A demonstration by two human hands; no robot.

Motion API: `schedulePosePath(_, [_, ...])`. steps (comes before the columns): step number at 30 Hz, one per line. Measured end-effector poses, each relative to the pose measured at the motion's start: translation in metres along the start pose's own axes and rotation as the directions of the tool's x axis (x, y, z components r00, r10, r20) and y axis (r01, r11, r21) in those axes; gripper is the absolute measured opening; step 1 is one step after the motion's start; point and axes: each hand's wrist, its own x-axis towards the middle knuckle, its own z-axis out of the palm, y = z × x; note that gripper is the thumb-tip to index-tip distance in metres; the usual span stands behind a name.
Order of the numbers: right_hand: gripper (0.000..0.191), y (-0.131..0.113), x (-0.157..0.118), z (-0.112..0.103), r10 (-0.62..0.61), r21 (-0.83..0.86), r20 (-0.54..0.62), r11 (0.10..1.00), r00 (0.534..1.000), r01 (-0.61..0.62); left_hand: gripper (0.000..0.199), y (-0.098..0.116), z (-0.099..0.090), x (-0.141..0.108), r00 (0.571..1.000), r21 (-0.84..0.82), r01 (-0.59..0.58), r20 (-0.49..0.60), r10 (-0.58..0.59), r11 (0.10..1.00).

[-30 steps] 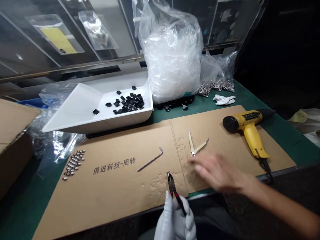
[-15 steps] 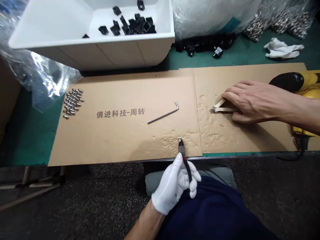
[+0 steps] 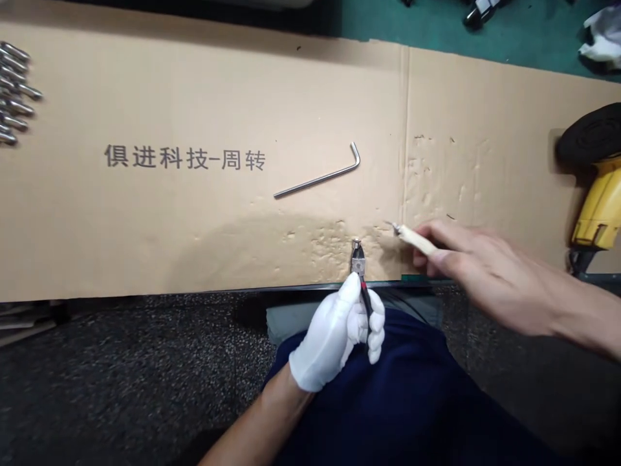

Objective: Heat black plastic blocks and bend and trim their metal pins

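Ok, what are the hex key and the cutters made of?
The hex key looks like plain steel: smooth grey metal, dull sheen. The cutters in the gloved left hand have a grey metal head, likely steel, and black-and-red handles that look plastic-coated, though the fingers hide most.

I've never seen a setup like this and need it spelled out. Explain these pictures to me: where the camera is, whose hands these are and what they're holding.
These pictures come from a camera worn on a person's head, looking forward and down at their own hands. No machine is involved. The left hand, in a white glove, grips side cutters with red and black handles. The bare right hand pinches pale-handled pliers. Below them lies a cardboard sheet printed with Chinese characters, resting on a green mat. On the cardboard are an L-shaped hex key, a cluster of metal pins at the left edge and a yellow heat gun at the right edge.
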Motion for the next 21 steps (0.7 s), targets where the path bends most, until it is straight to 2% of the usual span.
schedulePosePath(2, [0.031, -0.010, 0.000, 0.010, 0.034, -0.032, 0.101, 0.999, 0.994, -0.031, 0.060, 0.000, 0.001, 0.000, 1.000, 0.006, 0.006, -0.004, -0.006, 1.000])
schedulePosePath(4, [0.034, -0.016, 0.001, 0.012, 0.055, -0.052, 0.150, 0.998, 0.987, -0.048, 0.060, -0.001, 0.002, 0.000, 1.000, 0.006, 0.008, -0.007, -0.008, 1.000])
schedulePosePath(8, [0.041, -0.028, 0.002, 0.005, 0.074, -0.072, 0.167, 0.995, 0.983, -0.063, 0.059, -0.003, 0.003, 0.001, 1.000, -0.015, 0.002, -0.016, -0.002, 1.000])
schedulePosePath(13, [0.051, -0.051, 0.010, -0.004, 0.229, -0.278, 0.227, 0.947, 0.946, -0.162, 0.059, -0.005, 0.004, 0.001, 1.000, -0.042, 0.006, -0.024, -0.007, 0.999])
schedulePosePath(21, [0.064, -0.067, 0.027, -0.007, 0.359, -0.442, 0.265, 0.870, 0.895, -0.218, 0.055, -0.003, 0.007, 0.001, 0.998, -0.067, 0.024, -0.058, -0.028, 0.997])
